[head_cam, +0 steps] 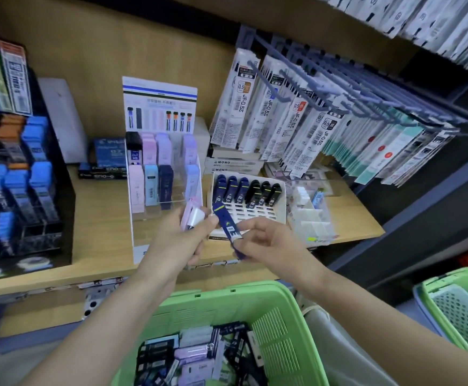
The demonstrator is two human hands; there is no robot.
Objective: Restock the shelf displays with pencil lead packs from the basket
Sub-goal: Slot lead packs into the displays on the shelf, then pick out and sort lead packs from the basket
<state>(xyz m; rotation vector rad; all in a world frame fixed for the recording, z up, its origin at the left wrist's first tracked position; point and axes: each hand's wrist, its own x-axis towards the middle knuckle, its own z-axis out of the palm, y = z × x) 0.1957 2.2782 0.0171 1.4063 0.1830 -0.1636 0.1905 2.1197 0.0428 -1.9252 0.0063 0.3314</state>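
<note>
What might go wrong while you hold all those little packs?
1. The left hand grips a few pink packs at once, so one might slip out and fall.
2. The right hand only pinches the blue pack, so it may twist or drop before it reaches the white tray.
3. Pushing it in could knock over the standing packs crowded there.

Navy lead pk [228, 228] tilted, mid-air
</note>
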